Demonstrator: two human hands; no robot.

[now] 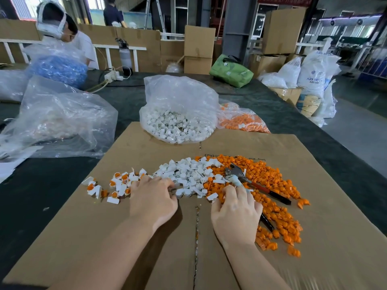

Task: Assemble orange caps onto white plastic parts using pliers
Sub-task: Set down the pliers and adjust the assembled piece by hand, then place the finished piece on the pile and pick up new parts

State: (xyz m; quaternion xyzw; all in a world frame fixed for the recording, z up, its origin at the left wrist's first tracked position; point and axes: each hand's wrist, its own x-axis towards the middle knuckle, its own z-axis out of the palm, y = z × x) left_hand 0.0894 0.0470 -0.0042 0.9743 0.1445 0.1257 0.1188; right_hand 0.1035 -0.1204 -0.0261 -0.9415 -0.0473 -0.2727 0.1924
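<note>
A heap of white plastic parts point(188, 174) lies mid-cardboard, with a spread of orange caps point(278, 197) to its right. Several white parts with orange caps fitted point(117, 186) lie at the left. My left hand point(152, 199) rests palm down at the near edge of the white heap, fingertips curled into it; what they hold is hidden. My right hand point(234, 214) lies over the pliers point(236, 171). Their metal head points away, one red-black handle sticks out to the right, and the other passes under my palm. A taped finger lies along the pliers.
The flat cardboard sheet point(146, 237) covers a dark table. An open clear bag of white parts point(178, 122) and a bag of orange caps point(245, 122) stand behind the heaps. Crumpled plastic bags point(58, 122) lie left. A person point(62, 32) sits far left.
</note>
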